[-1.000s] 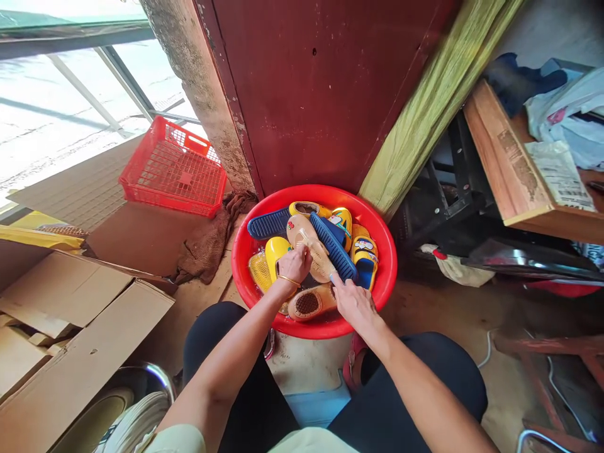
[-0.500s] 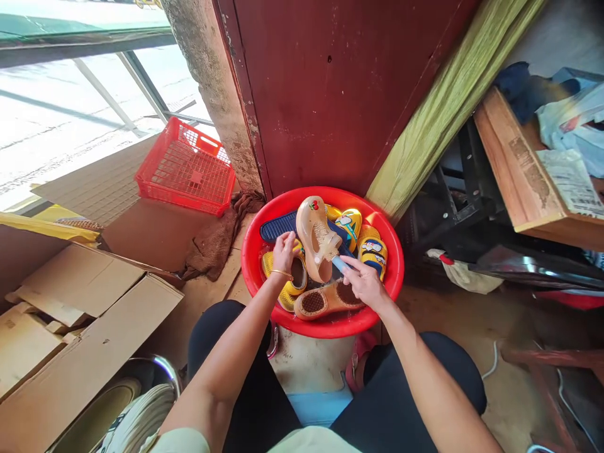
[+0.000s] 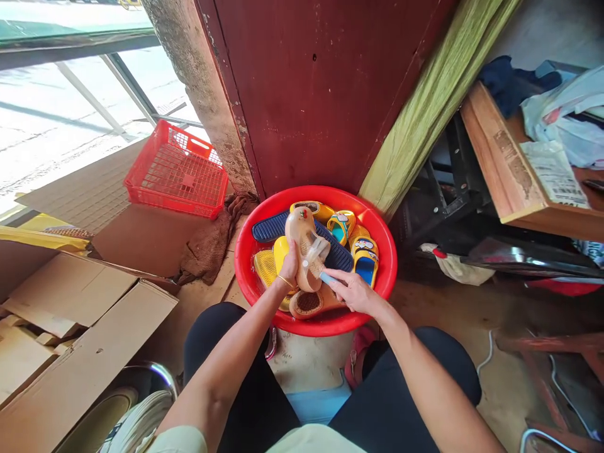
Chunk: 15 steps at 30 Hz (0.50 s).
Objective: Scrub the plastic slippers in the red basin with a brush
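Observation:
A beige clog (image 3: 296,228) with a cherry decoration is tilted over the red basin (image 3: 389,258). My left hand (image 3: 289,267) is closed on its left edge. My right hand (image 3: 356,292) grips the light-blue handle of a brush (image 3: 326,277), whose head is at the clog's strap and opening. Around them in the basin lie a dark blue sole (image 3: 271,228), a yellow slipper with a cartoon figure (image 3: 365,255), a smaller yellow one (image 3: 341,225) and another beige shoe (image 3: 306,304) with brown sole patches, partly hidden. Water shows in the basin.
Behind the basin stands a dark red door (image 3: 311,113) beside a green curtain (image 3: 425,107). A red plastic crate (image 3: 177,179) and a brown cloth (image 3: 207,251) are at left, with cardboard boxes (image 3: 94,340) nearer. A wooden drawer (image 3: 512,160) juts in at right.
My left hand has moved from beside the clog onto its left edge. The clog sits slightly lower and turned, and the brush has stayed at its strap. The view has shifted a little.

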Available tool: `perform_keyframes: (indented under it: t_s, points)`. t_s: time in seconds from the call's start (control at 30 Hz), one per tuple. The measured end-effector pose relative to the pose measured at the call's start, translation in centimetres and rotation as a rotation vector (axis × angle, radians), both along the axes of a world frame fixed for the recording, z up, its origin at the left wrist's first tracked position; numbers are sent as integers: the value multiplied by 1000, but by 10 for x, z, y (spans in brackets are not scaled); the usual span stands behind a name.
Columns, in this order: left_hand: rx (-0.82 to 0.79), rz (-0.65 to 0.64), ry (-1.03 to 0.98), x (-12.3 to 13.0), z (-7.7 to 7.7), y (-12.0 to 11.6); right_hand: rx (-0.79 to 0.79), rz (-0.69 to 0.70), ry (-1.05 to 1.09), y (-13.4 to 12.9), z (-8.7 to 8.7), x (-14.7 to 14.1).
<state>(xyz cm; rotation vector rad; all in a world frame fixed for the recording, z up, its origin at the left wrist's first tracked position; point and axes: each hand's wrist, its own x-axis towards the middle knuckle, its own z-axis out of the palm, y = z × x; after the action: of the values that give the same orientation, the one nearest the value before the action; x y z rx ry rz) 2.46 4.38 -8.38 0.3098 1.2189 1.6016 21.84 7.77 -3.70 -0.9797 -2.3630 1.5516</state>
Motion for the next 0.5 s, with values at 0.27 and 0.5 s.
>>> perform_keyframes:
  t_s: [0.27,0.5]
  points:
    - [-16,-5,-84,-17,5,5,166,179,-104,-1,22,35]
    - [-36,17,-58,24,-3,-2,338,-133,-147,1,-10,-11]
